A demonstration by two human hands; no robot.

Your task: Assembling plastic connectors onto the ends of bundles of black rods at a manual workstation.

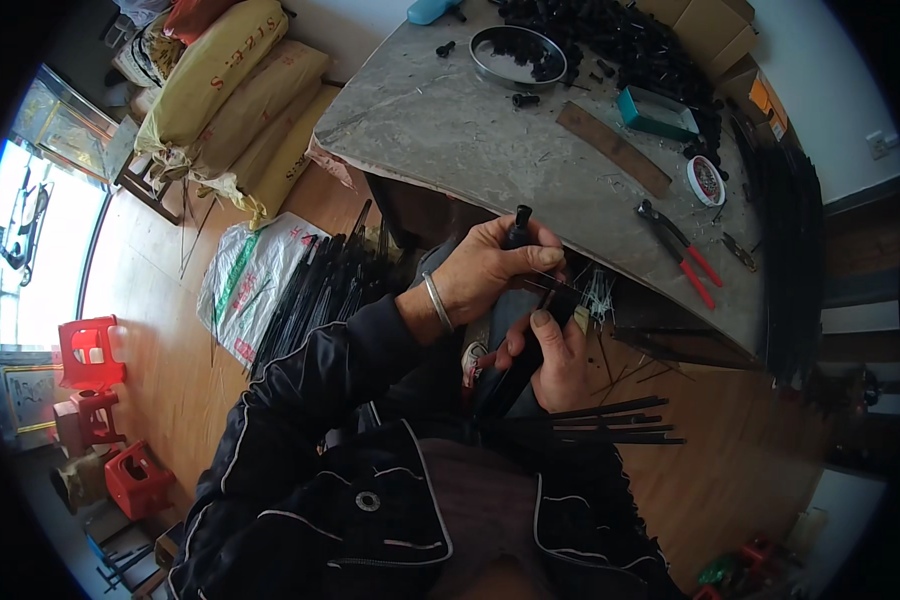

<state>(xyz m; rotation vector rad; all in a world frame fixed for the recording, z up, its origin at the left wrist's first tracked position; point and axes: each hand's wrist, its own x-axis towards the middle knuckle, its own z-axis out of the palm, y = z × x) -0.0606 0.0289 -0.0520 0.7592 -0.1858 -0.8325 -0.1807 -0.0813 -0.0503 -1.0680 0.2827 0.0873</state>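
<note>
My left hand [482, 268], a metal bangle at its wrist, is closed round a black knobbed cylinder [518, 232] whose top end sticks up past the thumb. Just below and to the right, my right hand [560, 362] has its thumb and fingers curled together on a dark piece that I cannot make out clearly. A thin dark rod [544, 288] runs between the two hands. Close beside the right hand, a bunch of thin silvery wires [598, 295] hangs by the table edge. Several black rods [610, 420] jut out to the right below my right hand.
On the grey table [420, 120] are red-handled pliers [682, 255], a brown flat bar [615, 150], a teal tray [658, 115], a round metal dish [490, 75] and a heap of black parts [630, 50]. Black rods [330, 280] lie on the left. Sacks [220, 90] and red stools [92, 352] stand farther left.
</note>
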